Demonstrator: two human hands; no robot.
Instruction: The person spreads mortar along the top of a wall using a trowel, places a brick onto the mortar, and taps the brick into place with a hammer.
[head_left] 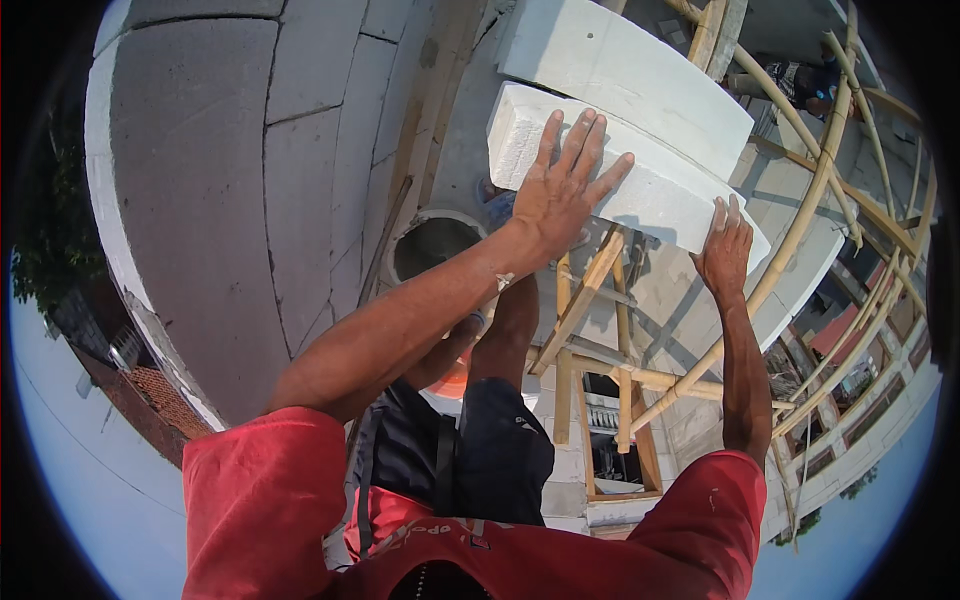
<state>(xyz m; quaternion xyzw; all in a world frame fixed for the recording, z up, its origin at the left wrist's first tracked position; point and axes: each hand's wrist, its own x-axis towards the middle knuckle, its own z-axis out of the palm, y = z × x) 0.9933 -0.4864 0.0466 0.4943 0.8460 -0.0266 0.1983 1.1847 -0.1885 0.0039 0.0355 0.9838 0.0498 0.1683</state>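
A long white lightweight concrete block lies lengthwise against a larger pale block on its far side. My left hand rests on its left half, fingers spread and stretched flat over the surface. Near the right end, my right hand lies against the near edge, with its fingers extended over the block's face. What supports the block underneath is hidden.
A grey block wall rises at left. Below my left forearm stands a bucket of grey material, with an orange-and-white container nearer. Bamboo scaffolding crosses the right side; wooden struts stand below. Another person is at far right.
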